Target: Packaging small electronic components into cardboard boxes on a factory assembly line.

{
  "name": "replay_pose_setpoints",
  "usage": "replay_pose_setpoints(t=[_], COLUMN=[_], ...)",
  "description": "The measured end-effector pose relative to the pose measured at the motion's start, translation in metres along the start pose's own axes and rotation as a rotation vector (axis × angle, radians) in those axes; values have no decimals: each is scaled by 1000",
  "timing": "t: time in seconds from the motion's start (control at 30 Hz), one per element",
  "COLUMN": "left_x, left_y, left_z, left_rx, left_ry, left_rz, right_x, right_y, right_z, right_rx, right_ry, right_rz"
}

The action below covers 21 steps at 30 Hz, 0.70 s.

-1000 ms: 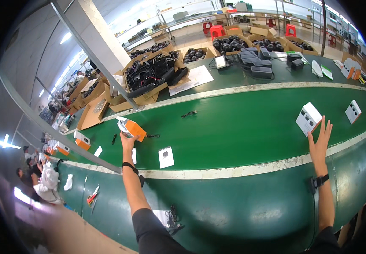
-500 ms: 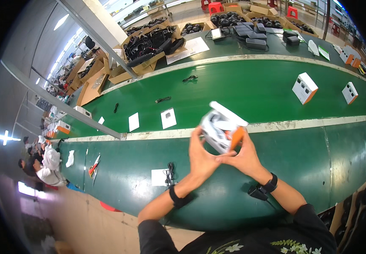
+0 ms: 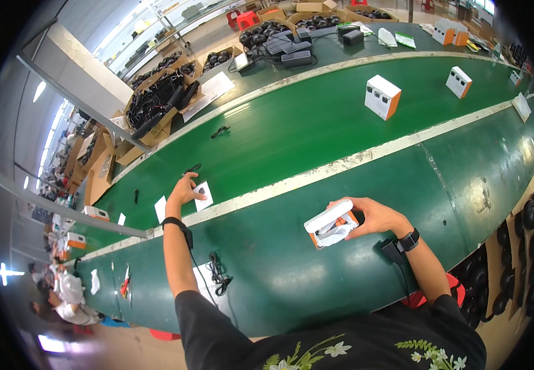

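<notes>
My right hand (image 3: 372, 217) grips a small white and orange carton (image 3: 323, 221) by its right side, above the near green table. Its top is open, and white wrapping with something dark and orange shows inside. My left hand (image 3: 183, 190) reaches out over the green conveyor belt, fingers apart. Its thumb lies over a white printed card (image 3: 204, 197), and its fingertips are beside a coiled black cable (image 3: 193, 168); whether they touch the cable I cannot tell. Left of that hand lies another white card (image 3: 161, 209).
Closed white and orange boxes (image 3: 381, 97) stand on the belt at the right. On the near table lie a black cable (image 3: 219, 274) on white paper, a black adapter (image 3: 393, 251) by my right wrist, and scissors (image 3: 125, 283). Black adapters (image 3: 288, 48) and cartons fill the far side.
My left hand has let go of the carton and stretched left to the card on the belt. The carton stays in my right hand, held lower. The view has turned.
</notes>
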<state>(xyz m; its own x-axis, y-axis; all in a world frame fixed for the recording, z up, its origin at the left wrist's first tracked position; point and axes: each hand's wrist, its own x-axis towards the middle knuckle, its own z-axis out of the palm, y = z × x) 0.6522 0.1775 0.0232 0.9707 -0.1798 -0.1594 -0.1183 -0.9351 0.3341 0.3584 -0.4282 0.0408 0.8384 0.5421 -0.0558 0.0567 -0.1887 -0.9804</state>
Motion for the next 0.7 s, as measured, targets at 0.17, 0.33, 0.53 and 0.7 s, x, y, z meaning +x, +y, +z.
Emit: replay_pose_setpoints(t=[0.17, 0.33, 0.53, 0.7], left_x=[-33, -123, -342, -329], left_y=[9, 130, 339, 411], left_z=[-27, -12, 65, 104], left_rx=[58, -431, -1071, -1097], left_ry=[-29, 615, 613, 431], left_rz=[-57, 222, 720, 791], right_x=[-19, -78, -67, -114], right_y=[-4, -44, -122, -85], right_z=[12, 16, 94, 75], right_rx=[20, -387, -39, -240], right_ry=[81, 662, 471, 821], right_rz=[-64, -173, -350, -502])
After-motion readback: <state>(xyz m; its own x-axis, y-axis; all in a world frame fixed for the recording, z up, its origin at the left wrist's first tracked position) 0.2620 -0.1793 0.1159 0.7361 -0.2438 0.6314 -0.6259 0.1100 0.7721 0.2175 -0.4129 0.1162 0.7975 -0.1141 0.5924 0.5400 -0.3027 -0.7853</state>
